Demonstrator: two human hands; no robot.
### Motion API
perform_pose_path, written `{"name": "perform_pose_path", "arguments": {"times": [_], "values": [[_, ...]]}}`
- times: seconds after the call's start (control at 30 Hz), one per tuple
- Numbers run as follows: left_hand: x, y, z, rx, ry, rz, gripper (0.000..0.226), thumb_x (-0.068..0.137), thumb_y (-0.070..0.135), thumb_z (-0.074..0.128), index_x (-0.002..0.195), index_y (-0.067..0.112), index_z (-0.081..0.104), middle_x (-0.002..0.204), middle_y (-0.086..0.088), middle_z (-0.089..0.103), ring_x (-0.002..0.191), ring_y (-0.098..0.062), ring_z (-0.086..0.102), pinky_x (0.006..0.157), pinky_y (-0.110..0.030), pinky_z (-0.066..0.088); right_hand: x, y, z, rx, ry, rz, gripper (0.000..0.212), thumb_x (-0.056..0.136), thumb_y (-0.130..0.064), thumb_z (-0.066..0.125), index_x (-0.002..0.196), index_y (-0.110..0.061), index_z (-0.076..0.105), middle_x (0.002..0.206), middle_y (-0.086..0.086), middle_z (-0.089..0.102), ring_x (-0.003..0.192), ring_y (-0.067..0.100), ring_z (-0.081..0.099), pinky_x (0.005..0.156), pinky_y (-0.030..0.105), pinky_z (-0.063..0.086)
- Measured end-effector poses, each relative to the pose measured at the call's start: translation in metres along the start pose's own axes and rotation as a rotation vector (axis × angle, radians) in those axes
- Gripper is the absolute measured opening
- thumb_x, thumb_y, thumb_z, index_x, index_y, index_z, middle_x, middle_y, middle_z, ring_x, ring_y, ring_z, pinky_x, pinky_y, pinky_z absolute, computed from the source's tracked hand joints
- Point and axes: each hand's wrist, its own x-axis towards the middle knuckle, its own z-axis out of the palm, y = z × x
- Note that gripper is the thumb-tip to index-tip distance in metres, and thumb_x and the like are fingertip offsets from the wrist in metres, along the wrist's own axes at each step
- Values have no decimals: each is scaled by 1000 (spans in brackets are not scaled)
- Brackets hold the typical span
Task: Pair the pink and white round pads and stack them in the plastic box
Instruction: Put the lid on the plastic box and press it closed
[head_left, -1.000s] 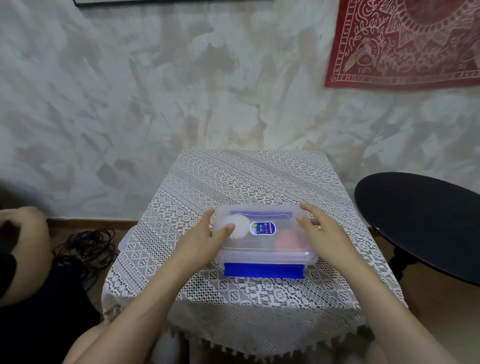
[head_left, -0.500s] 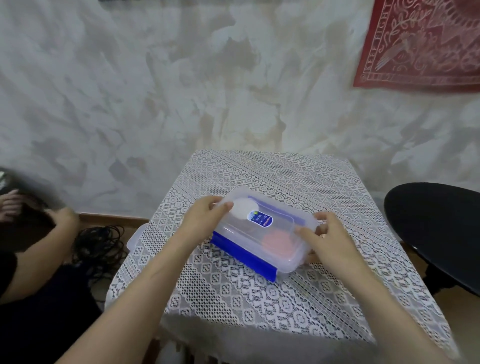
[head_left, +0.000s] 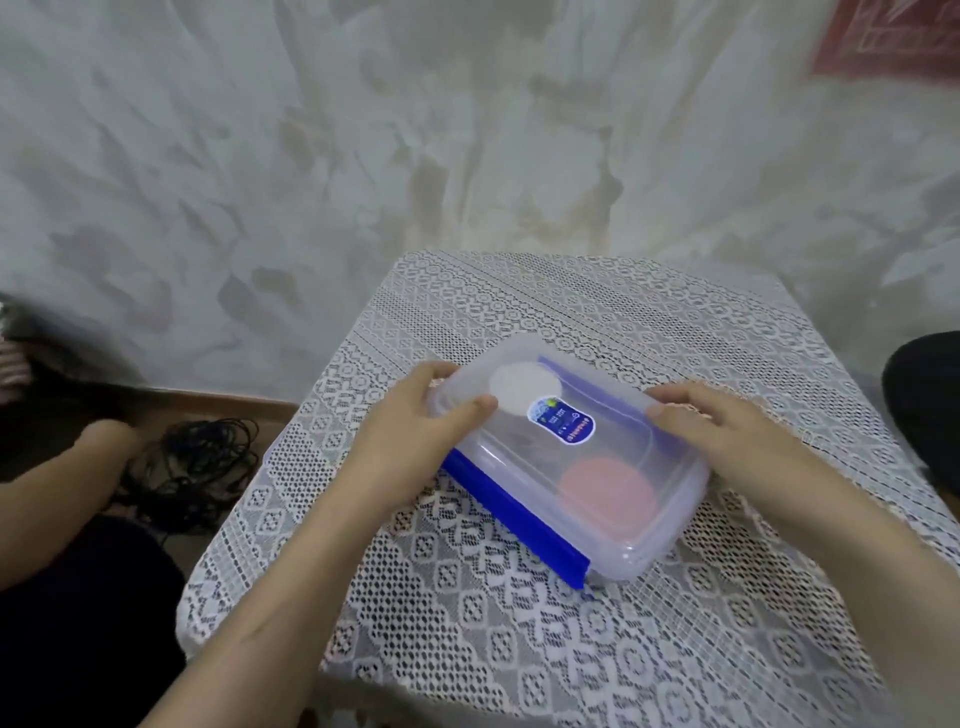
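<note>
- Head view: plastic box (head_left: 582, 467) sits on the lace tablecloth (head_left: 571, 649), turned diagonal to the table edges, lid on.
- Blue latch (head_left: 514, 512) runs along the box's near-left long side; second blue strip visible through the lid on the far side.
- Label sticker (head_left: 561, 427) on the lid, roughly centre.
- White round pad (head_left: 524, 388) seen through the lid at the far-left end; pink round pad (head_left: 607, 487) at the near-right end. Well apart, not stacked on each other.
- Left hand (head_left: 410, 441) clamped on the box's far-left corner: thumb on the lid, fingers wrapped round the far edge.
- Right hand (head_left: 727, 436) clamped on the far-right long edge, thumb on the lid, fingers curled over the rim.
- Hands well apart, one per end of the box.
- Left of the table: coil of black cable (head_left: 192, 473) on the floor, another person's arm (head_left: 57, 499) beside it.
- Plaster wall (head_left: 363, 156) behind; black round table (head_left: 924, 410) at the right edge.
</note>
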Motion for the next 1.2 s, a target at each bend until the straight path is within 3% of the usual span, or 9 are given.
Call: {"name": "perform_pose_path", "arguments": {"times": [0.23,0.43,0.6,0.73,0.83,0.9,1.0,1.07,1.2], "values": [[16,15,13,-56,66,35,63,75,66,64,130,38,54,116,9,65,97,-12,67,90,-47,56,-23,13,13,26,7,-2,32,95,-41,63,126,-34,57,100,-9,73,76,4,72,69,27,47],[-25,7,14,0,-7,-72,92,79,77,57,154,47,13,134,11,54,116,-18,61,101,-43,44,-30,12,16,91,7,38,32,94,-41,64,124,-33,60,98,-5,75,81,17,73,69,33,55],[-37,8,19,-111,-3,-108,93,69,79,63,147,49,24,110,5,68,95,-19,71,92,-48,55,-37,8,20,97,18,21,34,94,-42,64,127,-35,59,102,-10,74,86,11,73,79,36,53],[-33,17,18,-154,96,-75,99,71,67,72,154,36,26,108,16,60,100,-16,68,92,-48,55,-45,7,24,59,79,-13,40,92,-42,68,129,-36,54,108,-7,70,89,12,71,75,35,54],[-30,22,19,-140,112,-43,88,82,53,73,155,25,32,115,15,60,99,-15,68,88,-48,57,-45,7,26,3,157,-74,59,89,-40,72,142,-36,47,110,-11,62,92,9,66,76,35,54],[-28,23,21,-198,81,-41,52,89,40,71,136,24,57,116,6,65,94,-15,71,85,-44,60,-43,6,27,-47,192,-111,72,89,-38,73,151,-34,38,108,-12,57,90,8,62,73,32,50],[-27,26,22,-301,28,-22,9,93,27,67,100,33,68,110,0,72,81,-11,74,73,-32,62,-37,2,29,6,195,-147,45,92,-33,69,135,-37,57,104,-5,63,86,8,65,66,24,49],[-25,26,24,-340,-17,-28,12,95,25,64,100,35,65,107,2,73,80,-8,74,70,-28,61,-32,0,33,71,166,-148,32,94,-34,67,125,-40,64,115,-5,67,96,11,69,74,28,56],[-22,25,29,-346,-71,-34,31,97,31,59,127,38,56,115,11,70,100,-10,71,90,-40,58,-28,-1,44,102,122,-191,25,99,-27,61,108,-50,60,107,-19,71,97,5,70,85,34,56]]}}
